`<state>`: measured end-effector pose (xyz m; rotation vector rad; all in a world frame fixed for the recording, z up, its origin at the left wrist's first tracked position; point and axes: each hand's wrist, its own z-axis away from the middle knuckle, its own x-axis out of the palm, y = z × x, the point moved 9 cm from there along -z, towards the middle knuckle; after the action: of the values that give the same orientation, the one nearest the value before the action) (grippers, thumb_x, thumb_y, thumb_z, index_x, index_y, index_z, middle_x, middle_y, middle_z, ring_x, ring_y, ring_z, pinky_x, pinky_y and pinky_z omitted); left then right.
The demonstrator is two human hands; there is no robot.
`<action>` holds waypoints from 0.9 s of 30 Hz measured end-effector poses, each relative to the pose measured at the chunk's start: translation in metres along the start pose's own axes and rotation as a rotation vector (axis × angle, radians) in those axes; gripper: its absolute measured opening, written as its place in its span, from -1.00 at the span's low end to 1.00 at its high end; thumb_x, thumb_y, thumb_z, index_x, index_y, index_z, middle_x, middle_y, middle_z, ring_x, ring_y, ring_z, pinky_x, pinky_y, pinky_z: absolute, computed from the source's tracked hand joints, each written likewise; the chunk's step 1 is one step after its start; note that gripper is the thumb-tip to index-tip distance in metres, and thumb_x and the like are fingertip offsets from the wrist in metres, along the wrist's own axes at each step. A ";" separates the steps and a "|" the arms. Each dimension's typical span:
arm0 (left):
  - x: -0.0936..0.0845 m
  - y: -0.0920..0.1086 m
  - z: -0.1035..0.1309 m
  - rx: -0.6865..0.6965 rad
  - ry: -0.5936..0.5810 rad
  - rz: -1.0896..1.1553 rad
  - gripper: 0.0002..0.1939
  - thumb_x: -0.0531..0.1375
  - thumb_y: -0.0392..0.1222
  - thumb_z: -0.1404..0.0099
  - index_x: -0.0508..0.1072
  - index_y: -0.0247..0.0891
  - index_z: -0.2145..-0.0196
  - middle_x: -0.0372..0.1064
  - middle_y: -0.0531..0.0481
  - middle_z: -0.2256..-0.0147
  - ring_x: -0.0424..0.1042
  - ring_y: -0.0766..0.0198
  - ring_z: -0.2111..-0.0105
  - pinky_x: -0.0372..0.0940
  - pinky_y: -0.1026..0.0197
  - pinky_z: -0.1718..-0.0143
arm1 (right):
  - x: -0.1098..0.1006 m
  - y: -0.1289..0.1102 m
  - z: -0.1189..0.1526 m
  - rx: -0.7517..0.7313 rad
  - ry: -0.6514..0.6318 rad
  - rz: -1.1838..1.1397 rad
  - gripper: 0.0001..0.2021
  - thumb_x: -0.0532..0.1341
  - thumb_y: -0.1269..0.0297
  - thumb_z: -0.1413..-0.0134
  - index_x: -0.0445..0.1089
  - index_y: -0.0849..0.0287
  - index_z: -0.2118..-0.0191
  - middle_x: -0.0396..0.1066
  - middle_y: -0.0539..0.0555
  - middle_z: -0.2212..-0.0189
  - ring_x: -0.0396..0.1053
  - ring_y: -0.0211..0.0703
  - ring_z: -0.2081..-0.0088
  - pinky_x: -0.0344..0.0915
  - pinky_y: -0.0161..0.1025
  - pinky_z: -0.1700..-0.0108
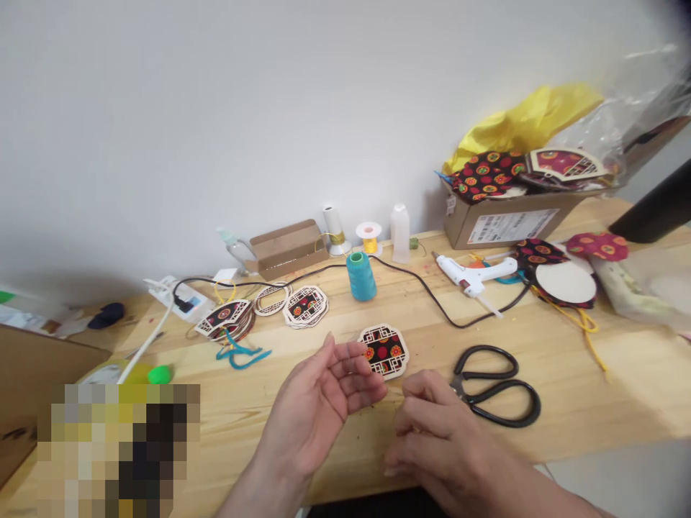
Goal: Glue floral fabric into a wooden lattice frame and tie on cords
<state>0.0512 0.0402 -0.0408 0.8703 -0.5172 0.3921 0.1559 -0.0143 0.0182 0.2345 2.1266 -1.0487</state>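
A wooden lattice piece with black and red patterned fabric (384, 352) lies on the wooden table (227, 424). Just in front of it, my left hand (324, 396) is palm up with its fingers apart and nothing visible on the palm; its fingertips overlap the left edge of the piece. My right hand (432, 428) is closed, fingers curled in, at the near right of the piece; what it holds, if anything, is hidden. Black-handled scissors (499, 388) lie right beside it, their blades partly hidden by the hand.
Behind stand a teal thread cone (360, 277) and a cardboard box of fabric pieces (502, 219). A white glue gun (475, 275) lies at the right, its black cable crossing the table. More lattice pieces (306, 307) and a power strip (181, 298) are at the left.
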 end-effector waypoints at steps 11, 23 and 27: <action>-0.003 0.013 -0.005 0.124 0.023 -0.171 -0.89 0.29 -0.27 -0.15 0.51 -0.40 0.41 0.42 0.01 0.54 0.43 0.35 0.55 0.37 0.31 0.45 | 0.016 0.002 -0.001 -0.001 -0.131 -0.076 -0.79 0.11 0.50 -0.17 0.44 0.13 0.37 0.35 0.00 0.42 0.17 -0.19 0.23 0.18 -0.20 0.08; -0.005 0.018 -0.006 0.159 0.052 -0.154 -0.86 0.31 -0.27 -0.11 0.52 -0.42 0.39 0.34 0.04 0.55 0.22 0.48 0.65 0.26 0.36 0.58 | 0.023 0.001 0.000 0.023 -0.204 -0.136 -0.80 0.14 0.41 -0.19 0.46 0.13 0.41 0.41 -0.01 0.40 0.22 -0.19 0.18 0.20 -0.24 0.10; -0.006 0.017 -0.007 0.152 0.050 -0.141 -0.89 0.30 -0.28 -0.13 0.51 -0.43 0.40 0.28 0.06 0.58 0.10 0.55 0.67 0.14 0.43 0.62 | 0.025 0.001 0.000 0.016 -0.219 -0.151 -0.81 0.14 0.41 -0.19 0.46 0.14 0.41 0.41 -0.02 0.39 0.20 -0.21 0.18 0.20 -0.26 0.09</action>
<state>0.0395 0.0550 -0.0374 1.0345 -0.3810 0.3261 0.1390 -0.0177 0.0006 -0.0340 1.9620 -1.1240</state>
